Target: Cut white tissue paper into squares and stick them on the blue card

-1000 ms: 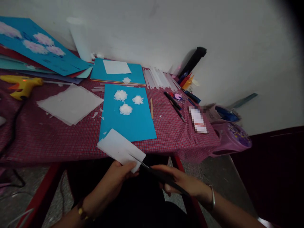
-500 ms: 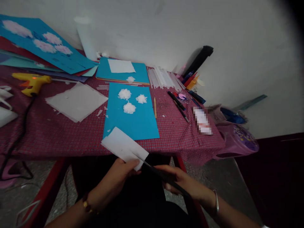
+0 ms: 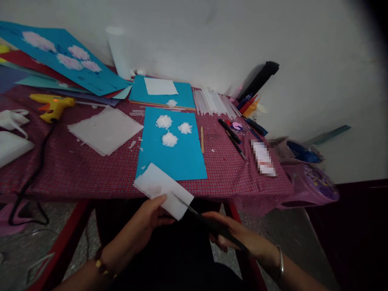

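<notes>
My left hand [image 3: 151, 216] pinches a folded stack of white paper [image 3: 157, 182] by its lower edge, just in front of the table. Black-handled scissors [image 3: 212, 228] are in my right hand [image 3: 232, 232], with their blades across the right part of the paper. Most of the handle loops are hidden by my fingers. Behind the paper lies a blue sheet [image 3: 172, 163] bearing three ruffled white paper flowers [image 3: 169, 139]. The near left corner of that sheet is covered by the folded paper.
A yellow glue gun [image 3: 53, 107] with a black cord lies at the left, beside a stack of white paper squares [image 3: 106, 129]. A pencil [image 3: 202, 139], markers [image 3: 232, 131] and glue sticks [image 3: 212, 101] lie to the right. A blue card with pinkish flowers [image 3: 69, 62] leans at the back left.
My left thumb has shifted up and left on the paper, away from the blades. The whole scene sits slightly further right as the head view turned left.
</notes>
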A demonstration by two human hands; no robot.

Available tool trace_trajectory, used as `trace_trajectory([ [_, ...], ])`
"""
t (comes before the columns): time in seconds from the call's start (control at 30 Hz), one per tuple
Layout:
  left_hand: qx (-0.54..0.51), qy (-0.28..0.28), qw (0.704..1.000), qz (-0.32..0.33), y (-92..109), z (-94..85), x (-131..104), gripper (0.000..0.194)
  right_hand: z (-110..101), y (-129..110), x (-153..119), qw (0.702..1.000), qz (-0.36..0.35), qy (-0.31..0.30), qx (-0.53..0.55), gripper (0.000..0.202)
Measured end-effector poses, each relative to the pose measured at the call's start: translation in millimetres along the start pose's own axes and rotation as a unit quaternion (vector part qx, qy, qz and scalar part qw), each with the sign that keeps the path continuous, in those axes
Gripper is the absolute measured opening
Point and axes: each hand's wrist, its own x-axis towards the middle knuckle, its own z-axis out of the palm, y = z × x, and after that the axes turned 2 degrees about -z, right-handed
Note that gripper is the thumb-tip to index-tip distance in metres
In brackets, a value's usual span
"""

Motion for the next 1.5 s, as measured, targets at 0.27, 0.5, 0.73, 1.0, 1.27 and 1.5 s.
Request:
trace_trajectory([
  [0.27, 0.013, 0.04, 0.999, 0.011, 1.6, -2.0, 1.9, 0.033, -0.1, -7.2, 6.1, 1.0, 0.004, -0.028, 0.009, 0.078],
  [0.5, 0.032, 0.026, 0.999, 0.013, -4.7, 3.4, -0.2, 0.029, 1.3, -11.9, 14.5, 1.0, 0.01, -0.027, 0.007, 0.08],
  [0.73, 0.026, 0.023, 0.999, 0.016, -10.6, 3.6, 1.9, 0.033, 8.2, -7.9, 15.9, 1.0, -0.002, -0.018, 0.014, 0.076],
  [1.0, 0.033, 0.009, 0.999, 0.021, -12.2, 4.7, 0.1, 0.032, 12.2, -9.7, 13.5, 1.0, -0.015, -0.002, 0.008, 0.077],
  [1.27, 0.03, 0.015, 0.999, 0.024, -12.2, 4.1, 2.0, 0.03, 7.6, -14.4, 17.1, 1.0, -0.002, 0.002, -0.01, 0.073],
  [1.5, 0.033, 0.008, 0.999, 0.021, -10.9, 4.6, 1.7, 0.029, 6.4, -15.6, 16.6, 1.0, 0.009, 0.017, -0.024, 0.066],
])
